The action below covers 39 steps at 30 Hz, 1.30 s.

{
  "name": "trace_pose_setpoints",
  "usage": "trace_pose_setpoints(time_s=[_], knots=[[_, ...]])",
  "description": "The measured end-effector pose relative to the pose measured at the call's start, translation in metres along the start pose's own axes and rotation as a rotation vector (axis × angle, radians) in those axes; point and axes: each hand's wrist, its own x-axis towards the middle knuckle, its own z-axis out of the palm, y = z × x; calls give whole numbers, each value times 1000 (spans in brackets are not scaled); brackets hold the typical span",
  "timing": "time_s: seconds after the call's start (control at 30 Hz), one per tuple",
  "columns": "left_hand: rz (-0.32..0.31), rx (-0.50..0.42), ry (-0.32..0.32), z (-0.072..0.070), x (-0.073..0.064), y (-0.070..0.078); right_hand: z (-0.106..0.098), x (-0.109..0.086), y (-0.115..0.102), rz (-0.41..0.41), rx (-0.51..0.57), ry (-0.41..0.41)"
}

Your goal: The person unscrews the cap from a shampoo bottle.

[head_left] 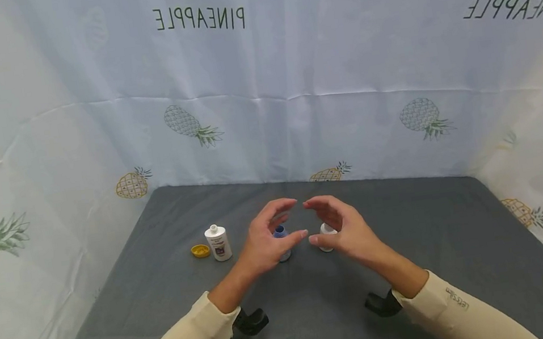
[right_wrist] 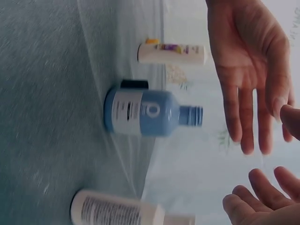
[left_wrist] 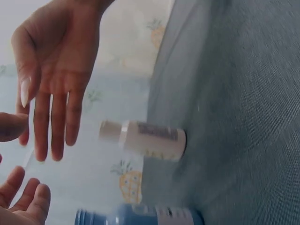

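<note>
My left hand [head_left: 266,239] and right hand [head_left: 347,227] hover above the table, palms facing, fingers gently curved and thumbs apart from the fingers. Neither holds anything; a small gap separates their fingertips. Behind the left hand stands an uncapped blue bottle [right_wrist: 154,112] with a pale label, partly hidden in the head view. A white bottle [left_wrist: 154,140] stands upright behind the right hand, also partly covered. Farther left is another white bottle [head_left: 218,244], uncapped, with a purple label. Beside it lies a yellow cap [head_left: 200,251].
Dark grey cloth covers the table [head_left: 312,324]. White curtains [head_left: 267,135] printed with pineapples enclose the back and sides. Black wrist mounts [head_left: 252,321] sit below both forearms. A small black object [right_wrist: 134,84] shows behind the blue bottle in the right wrist view.
</note>
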Motion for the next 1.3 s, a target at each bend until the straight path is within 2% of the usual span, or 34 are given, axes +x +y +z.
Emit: trace_pose_setpoints(time_s=[0.13,0.3,0.47,0.67,0.83,1.03,1.1,1.23,1.3], knots=[[4,-6,-9,13,2,1,-11,-5,5,7,-13,34],[-52,40,-20,29,5,-1,-22,-10,14,35,-25,78],[-139,117,-38,45,11,-5,-30,-11,32,130,-21,106],[-211,188,-35,65,20,-14,-30,-6,61,249,-59,75],[-199,241,-30,75,24,-19,-24,-5,80,278,-63,39],[-179,283,-24,80,28,-26,-16,-5,91,244,-36,-9],[-178,301,-37,81,30,-27,-14,-4,93,239,-40,-10],[-165,371,-75,84,33,-27,-11,-2,95,231,-77,41],[-165,371,-78,83,35,-27,-11,-1,94,214,-98,50]])
